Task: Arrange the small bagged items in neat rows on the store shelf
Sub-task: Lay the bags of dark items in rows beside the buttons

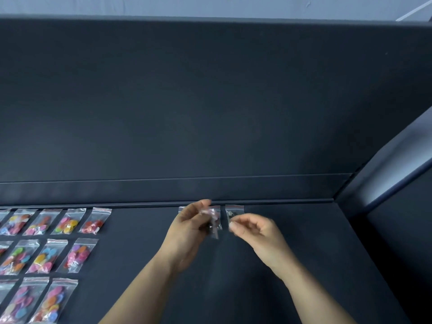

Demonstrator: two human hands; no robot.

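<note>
My left hand (189, 228) grips a small clear zip bag (215, 224) with pinkish and dark contents, held just above the dark shelf (233, 288) near its back edge. My right hand (256, 230) has its fingers curled, and thumb and forefinger pinch the lower edge of a second small bag with dark contents (234, 212) that lies against the back ledge. The corner of another clear bag (181, 209) shows behind my left hand. Motion blur hides the details of the bags.
Three rows of clear bags with colourful round pieces lie at the left: back row (95, 220), middle row (79, 254), front row (55, 300). A dark back wall (210, 113) and a raised ledge (257, 190) close the shelf behind. A side panel (385, 183) closes it at the right.
</note>
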